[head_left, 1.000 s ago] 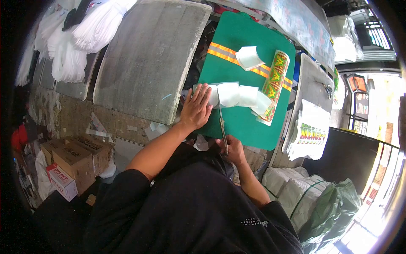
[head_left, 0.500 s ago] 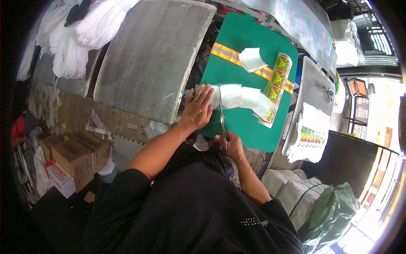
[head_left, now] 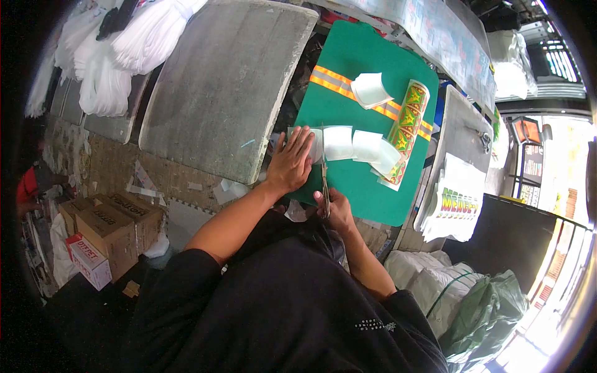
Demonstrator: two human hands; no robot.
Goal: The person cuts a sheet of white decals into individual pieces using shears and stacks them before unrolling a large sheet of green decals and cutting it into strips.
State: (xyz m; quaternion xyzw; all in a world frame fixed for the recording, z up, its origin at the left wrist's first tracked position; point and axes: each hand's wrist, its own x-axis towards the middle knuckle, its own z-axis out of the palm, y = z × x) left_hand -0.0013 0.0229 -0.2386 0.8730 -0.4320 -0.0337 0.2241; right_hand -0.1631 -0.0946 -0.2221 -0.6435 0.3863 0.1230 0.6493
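Right hand grips scissors pointing to twelve o'clock at pale film.
Left hand, toward ten o'clock, lies flat on it; if the film slipped, the cut could wander.

Shiny metal scissors; matt green cloth.

Over on this side the cloth is a strong green, crossed by a band of bright orange edging a grey middle. The long strip repeats yellow stars amid red and green; the small sheets are milky white, the scissors silvery. That shirt is black with tiny white lettering, the big board dull grey, the cartons brown.
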